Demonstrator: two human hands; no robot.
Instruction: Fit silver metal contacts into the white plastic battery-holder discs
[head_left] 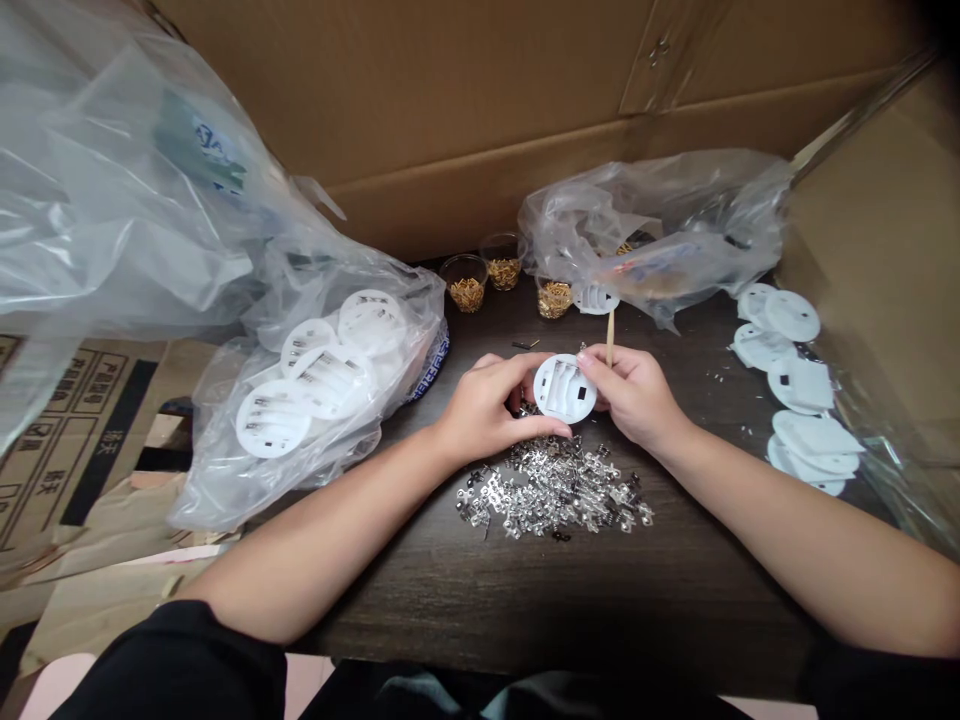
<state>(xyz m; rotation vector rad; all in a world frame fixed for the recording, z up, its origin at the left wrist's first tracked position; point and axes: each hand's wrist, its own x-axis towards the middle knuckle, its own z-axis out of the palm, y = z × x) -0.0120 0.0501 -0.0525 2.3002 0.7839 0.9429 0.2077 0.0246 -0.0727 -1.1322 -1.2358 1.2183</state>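
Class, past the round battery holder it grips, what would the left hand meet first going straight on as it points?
Probably the right hand, at the opposite edge of the round battery holder; depth is hard to judge.

Two hands (495,405), one stick (610,336), at least three cups (463,269)

- Your left hand (491,405) holds a white disc (555,405) at its left side.
- Your right hand (634,395), thumb on the disc's upper right edge, holds a stick (610,340) pointing up.
- Clips (562,490) heap just below, on the table (420,590).
- Behind: three cups (450,272) of gold pins (466,294).
- Other discs (274,420): at the left bag (214,495), also far right.
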